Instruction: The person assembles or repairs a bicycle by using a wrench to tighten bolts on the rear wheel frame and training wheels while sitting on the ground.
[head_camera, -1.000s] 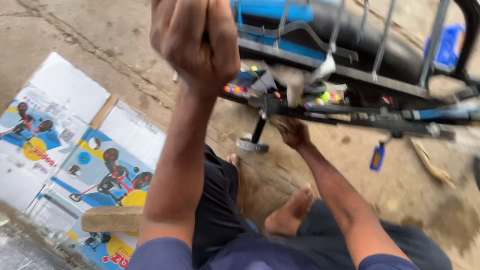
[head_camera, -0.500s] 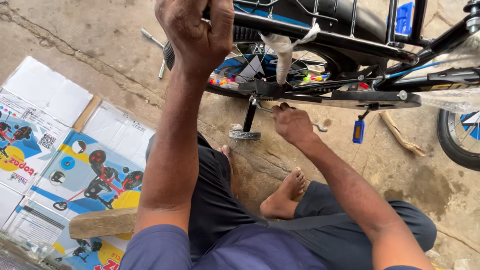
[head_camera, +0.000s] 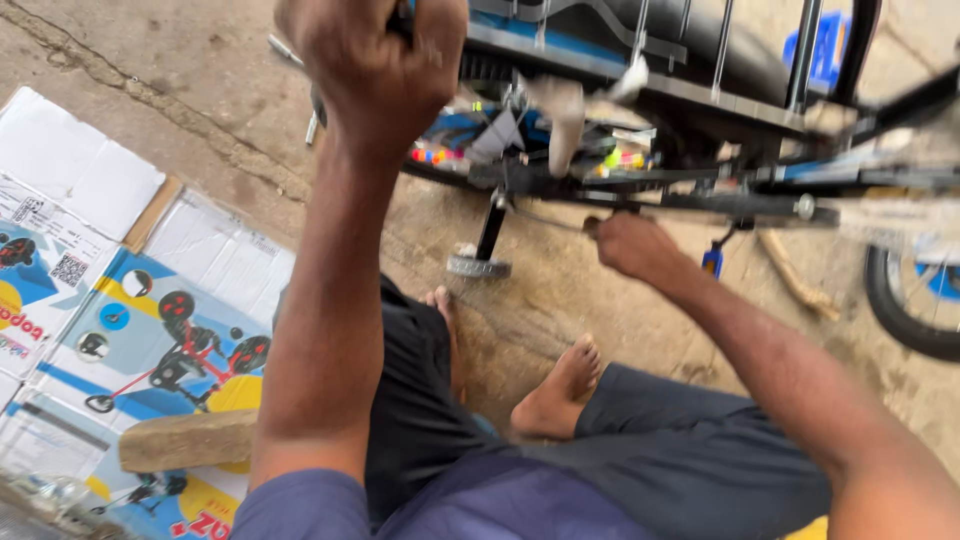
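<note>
On the concrete floor (head_camera: 180, 90) a small bicycle (head_camera: 640, 190) stands before the seated person; left hand (head_camera: 375, 70) fingers clench its stiff metal frame, right hand (head_camera: 630, 245) fingers grip a thin tool.

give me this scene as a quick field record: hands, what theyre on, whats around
left hand: left hand is fisted, gripping the upper blue-and-black frame of the small children's bicycle
right hand: right hand is closed on a thin metal tool at the lower black frame bar
bicycle part: small grey training wheel resting on the ground
ground: cracked concrete floor
nearby: flattened printed cardboard box to the left, a wooden block lying on it
posture: sitting, bare foot tucked under
</note>
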